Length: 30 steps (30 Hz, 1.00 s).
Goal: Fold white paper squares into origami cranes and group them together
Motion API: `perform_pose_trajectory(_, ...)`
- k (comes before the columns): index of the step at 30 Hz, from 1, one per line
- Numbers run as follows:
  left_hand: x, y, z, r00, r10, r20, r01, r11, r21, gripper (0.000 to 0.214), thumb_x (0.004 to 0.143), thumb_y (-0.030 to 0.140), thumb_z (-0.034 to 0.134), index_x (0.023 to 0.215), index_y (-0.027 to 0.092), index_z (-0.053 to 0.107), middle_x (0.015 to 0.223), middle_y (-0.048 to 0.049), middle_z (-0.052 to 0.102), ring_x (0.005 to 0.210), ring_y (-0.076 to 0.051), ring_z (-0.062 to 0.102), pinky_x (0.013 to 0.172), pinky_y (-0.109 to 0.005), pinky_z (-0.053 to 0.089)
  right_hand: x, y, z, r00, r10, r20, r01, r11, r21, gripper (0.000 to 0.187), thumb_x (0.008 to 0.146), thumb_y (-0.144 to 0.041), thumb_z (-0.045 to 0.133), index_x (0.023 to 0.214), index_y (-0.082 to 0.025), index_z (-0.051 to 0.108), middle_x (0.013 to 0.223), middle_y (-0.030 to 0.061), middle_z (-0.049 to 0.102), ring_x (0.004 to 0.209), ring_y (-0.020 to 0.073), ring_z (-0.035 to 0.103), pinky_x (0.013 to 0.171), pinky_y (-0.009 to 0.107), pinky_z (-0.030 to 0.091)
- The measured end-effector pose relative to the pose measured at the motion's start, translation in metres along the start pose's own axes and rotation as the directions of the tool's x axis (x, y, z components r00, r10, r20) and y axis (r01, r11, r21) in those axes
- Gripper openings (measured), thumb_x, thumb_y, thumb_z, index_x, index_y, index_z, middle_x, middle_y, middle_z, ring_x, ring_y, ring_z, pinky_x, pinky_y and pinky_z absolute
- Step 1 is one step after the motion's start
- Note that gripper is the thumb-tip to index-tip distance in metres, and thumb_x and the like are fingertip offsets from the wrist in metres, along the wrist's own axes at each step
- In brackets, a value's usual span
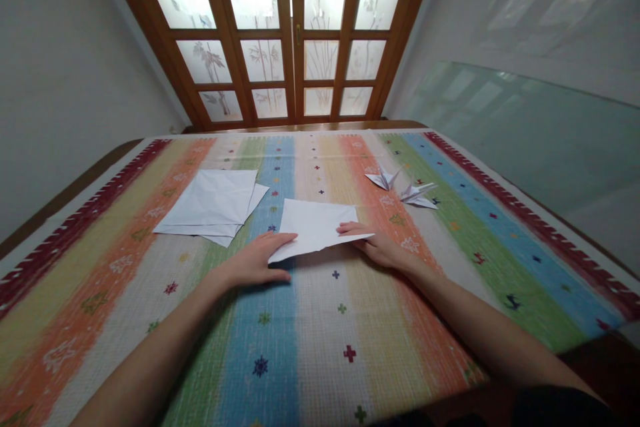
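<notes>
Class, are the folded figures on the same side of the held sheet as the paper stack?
No, the paper stack lies left of the held sheet, while the folded figures lie to its right.

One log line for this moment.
left hand: at white paper sheet, left side; right hand: same sheet, right side; paper stack: left; paper cranes: right

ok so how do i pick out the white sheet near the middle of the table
Find the striped tablecloth, then look between the paper stack and the folded paper figures. The white sheet there is the only paper with hands at it: the left hand at one side, the right hand at the other.
</notes>
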State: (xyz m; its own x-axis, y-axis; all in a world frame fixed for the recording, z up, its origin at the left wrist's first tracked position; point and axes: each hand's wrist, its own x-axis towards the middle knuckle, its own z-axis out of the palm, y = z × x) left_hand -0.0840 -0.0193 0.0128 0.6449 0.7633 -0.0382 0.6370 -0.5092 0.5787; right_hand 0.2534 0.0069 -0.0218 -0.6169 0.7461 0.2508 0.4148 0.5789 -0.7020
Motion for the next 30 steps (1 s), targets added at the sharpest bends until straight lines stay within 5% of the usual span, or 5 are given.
perform_pose_trajectory(7,0.024,0.006,0.012,0.877,-0.338,-0.342,0.263,0.933,-0.248,0.021,0.081,0.032,0.055,0.092,0.019,0.068,0.076,-0.0034,0.070,0.071,-0.021,0.065,0.069,-0.031,0.049,0.003,-0.006,0.006,0.906,0.375,-0.199,-0.377,0.926,0.028,0.044,0.089,-0.050,0.045,0.068,-0.018,0.067,0.072,0.0052,0.068,0.068,0.0204,0.063,0.062,0.031,0.050)
perform_pose_trajectory(15,0.048,0.014,0.015,0.740,-0.483,-0.468,0.416,0.875,-0.246,0.064,0.079,0.024,0.061,0.139,0.011,0.044,0.064,0.0015,0.062,0.068,-0.021,0.063,0.069,-0.030,0.044,0.012,-0.006,0.006,0.844,0.359,-0.399,-0.460,0.867,-0.191,0.036,0.084,-0.038,0.054,0.056,-0.018,0.063,0.086,0.0102,0.069,0.079,0.0201,0.060,0.071,0.030,0.043)
perform_pose_trajectory(22,0.044,0.004,0.016,0.807,-0.453,-0.379,0.266,0.852,-0.450,0.084,0.070,0.027,0.070,0.144,0.012,0.034,0.079,-0.0011,0.071,0.076,-0.020,0.067,0.078,-0.032,0.049,0.008,-0.006,0.002,0.874,0.302,-0.380,-0.391,0.902,-0.184,0.022,0.076,-0.037,0.063,0.066,-0.018,0.065,0.084,0.0078,0.069,0.082,0.0230,0.060,0.074,0.033,0.045)
perform_pose_trajectory(26,0.037,0.002,0.012,0.863,-0.371,-0.343,0.146,0.833,-0.533,0.078,0.066,0.025,0.071,0.139,0.017,0.041,0.091,-0.0027,0.073,0.087,-0.020,0.068,0.087,-0.035,0.049,0.009,-0.013,-0.003,0.828,0.327,-0.455,-0.360,0.933,0.017,0.027,0.081,-0.042,0.055,0.075,-0.018,0.065,0.074,0.0055,0.068,0.068,0.0206,0.059,0.066,0.033,0.047)
perform_pose_trajectory(30,0.040,0.008,0.005,0.840,-0.334,-0.427,0.088,0.861,-0.501,0.044,0.067,0.028,0.070,0.109,0.019,0.063,0.088,-0.0034,0.072,0.087,-0.021,0.066,0.089,-0.037,0.049,0.018,-0.023,-0.012,0.740,0.332,-0.585,-0.309,0.940,0.142,0.029,0.080,-0.047,0.054,0.076,-0.019,0.061,0.070,0.0031,0.064,0.065,0.0185,0.057,0.060,0.030,0.046)
